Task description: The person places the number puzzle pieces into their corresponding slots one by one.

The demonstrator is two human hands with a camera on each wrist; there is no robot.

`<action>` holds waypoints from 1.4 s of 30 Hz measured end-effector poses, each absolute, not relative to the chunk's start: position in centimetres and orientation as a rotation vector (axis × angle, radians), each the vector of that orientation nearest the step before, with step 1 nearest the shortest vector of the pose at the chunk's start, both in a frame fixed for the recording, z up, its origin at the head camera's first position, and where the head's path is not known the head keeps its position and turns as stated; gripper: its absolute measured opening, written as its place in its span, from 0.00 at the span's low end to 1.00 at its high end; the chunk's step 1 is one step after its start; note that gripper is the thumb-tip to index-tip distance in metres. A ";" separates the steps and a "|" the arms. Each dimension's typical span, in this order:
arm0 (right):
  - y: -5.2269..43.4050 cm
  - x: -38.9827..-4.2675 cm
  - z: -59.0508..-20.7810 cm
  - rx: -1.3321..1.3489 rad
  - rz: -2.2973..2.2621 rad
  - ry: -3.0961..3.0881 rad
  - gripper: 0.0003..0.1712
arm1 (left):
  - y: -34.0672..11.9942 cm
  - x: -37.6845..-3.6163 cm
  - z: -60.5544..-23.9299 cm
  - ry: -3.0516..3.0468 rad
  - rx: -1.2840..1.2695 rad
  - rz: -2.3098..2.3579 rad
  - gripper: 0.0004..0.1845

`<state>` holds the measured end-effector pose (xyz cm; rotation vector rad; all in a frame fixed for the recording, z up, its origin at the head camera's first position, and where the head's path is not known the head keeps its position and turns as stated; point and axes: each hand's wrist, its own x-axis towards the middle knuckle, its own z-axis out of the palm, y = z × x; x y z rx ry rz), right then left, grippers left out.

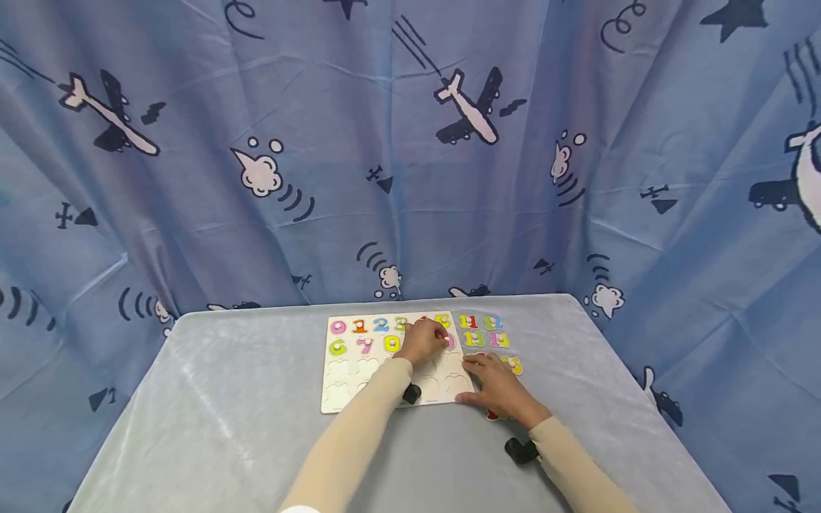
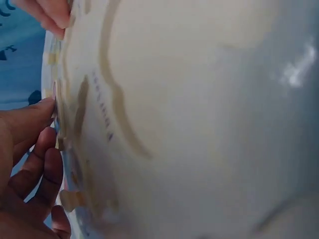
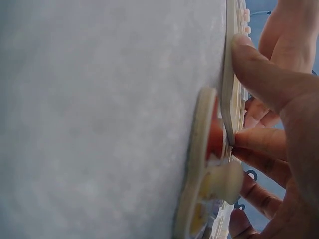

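Note:
A white number puzzle board [image 1: 335, 407] lies on the table with colourful knobbed numbers in its upper two rows. In the lower rows, bare recesses show. My left hand [image 1: 423, 342] is over the board's right half, and its thumb and fingers pinch a number piece [image 1: 450, 342], pink in the head view. In the left wrist view that piece [image 2: 58, 112] appears nearly edge-on, so its number is hard to read. At the board's right edge, my right hand [image 1: 497, 385] is spread, with its thumb [image 3: 244, 47] and fingertips touching the edge.
To the board's right lie loose number pieces, including a red 11 [image 1: 469, 322], a blue 12 [image 1: 493, 323], a green 13 [image 1: 474, 339] and a pink 14 [image 1: 499, 340]. Others are partly under the right hand. A blue curtain [image 1: 346, 235] hangs behind the grey table [image 1: 212, 427].

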<state>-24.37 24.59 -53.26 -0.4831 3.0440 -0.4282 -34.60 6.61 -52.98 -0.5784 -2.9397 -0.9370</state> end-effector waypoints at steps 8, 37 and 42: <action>23.9 -24.3 -53.6 -0.491 -0.440 3.044 0.48 | 6.3 -34.0 -53.1 -2.942 -0.502 -0.907 0.03; 24.8 -24.2 -53.4 -0.534 -0.439 3.041 0.47 | -7.2 -25.1 -50.2 -2.675 -0.684 -0.998 0.14; 24.8 -24.1 -53.4 -0.538 -0.449 3.040 0.47 | -11.4 -23.3 -50.6 -2.693 -0.552 -1.024 0.16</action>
